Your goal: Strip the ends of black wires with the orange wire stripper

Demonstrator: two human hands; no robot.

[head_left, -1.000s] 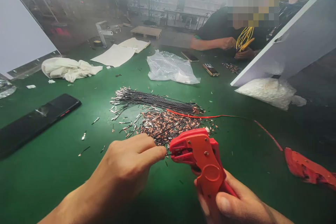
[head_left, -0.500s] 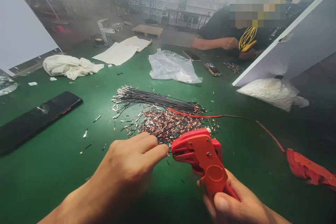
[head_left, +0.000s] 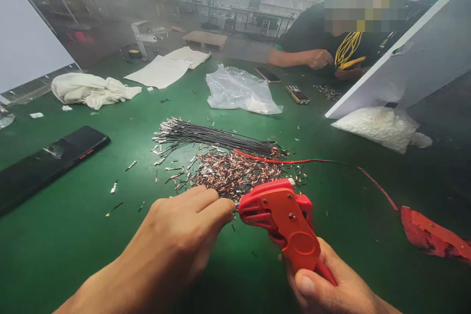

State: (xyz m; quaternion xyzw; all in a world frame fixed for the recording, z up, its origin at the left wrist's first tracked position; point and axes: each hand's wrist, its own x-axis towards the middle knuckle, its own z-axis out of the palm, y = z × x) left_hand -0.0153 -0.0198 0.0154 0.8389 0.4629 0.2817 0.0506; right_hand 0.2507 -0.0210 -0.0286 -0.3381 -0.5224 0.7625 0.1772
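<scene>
My right hand [head_left: 324,274] is wrapped around the handle of a red wire stripper [head_left: 290,216], whose jaws point left. Right at those jaws, my left hand [head_left: 191,225] pinches a thin wire [head_left: 236,204]; only a tiny bit of it shows between fingertips and tool. Behind both hands lies a heap of short black cut-offs with copper ends [head_left: 239,171]. Farther back, a bundle of black wires [head_left: 217,135] with silver terminals at its left end rests on the table. A red strip [head_left: 272,160] runs between bundle and heap toward the right.
A second red tool [head_left: 434,235] lies at the right. On the green table [head_left: 73,265] are a black phone [head_left: 55,167], a white cloth [head_left: 95,91], paper [head_left: 160,72] and a clear plastic bag [head_left: 243,91]. Across the table a person [head_left: 305,56] handles yellow wires [head_left: 348,54] beside a white panel [head_left: 412,54].
The view has shifted slightly. My left fingertips and the stripper's jaws stay close together, with both hands nearly in the same place.
</scene>
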